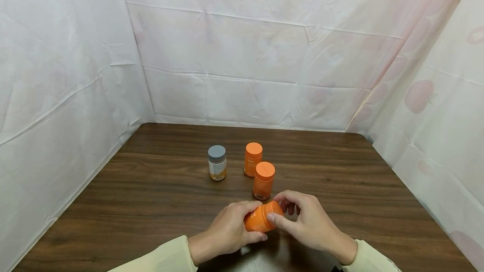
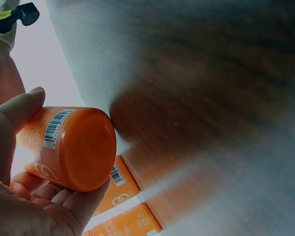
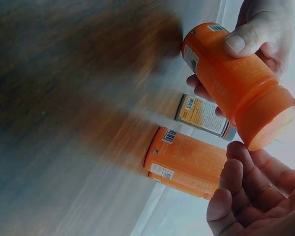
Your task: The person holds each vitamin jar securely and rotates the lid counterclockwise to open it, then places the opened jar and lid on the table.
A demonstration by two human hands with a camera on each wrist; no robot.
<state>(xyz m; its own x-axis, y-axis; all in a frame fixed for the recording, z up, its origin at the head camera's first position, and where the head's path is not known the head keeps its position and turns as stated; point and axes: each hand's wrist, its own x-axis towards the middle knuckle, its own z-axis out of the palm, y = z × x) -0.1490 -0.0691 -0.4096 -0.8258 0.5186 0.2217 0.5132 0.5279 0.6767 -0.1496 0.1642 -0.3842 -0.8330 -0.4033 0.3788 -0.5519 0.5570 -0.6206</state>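
Note:
My left hand (image 1: 231,226) grips an orange pill bottle (image 1: 257,221) round its body, its capped end tilted up to the right. At that end my right hand (image 1: 308,221) has thumb and fingertips on either side of the orange cap (image 3: 266,118). The cap sits on the bottle. In the left wrist view the bottle's base and barcode label (image 2: 56,129) face the camera. Just beyond the hands stand two similar orange bottles, a nearer one (image 1: 263,181) and a farther one (image 1: 252,160), both upright and capped.
A bottle with a grey cap and a white and yellow label (image 1: 217,163) stands upright to the left of the orange ones. Everything rests on a dark wood-grain table (image 1: 159,196). Pale fabric sheets (image 1: 227,45) hang along the back and both sides.

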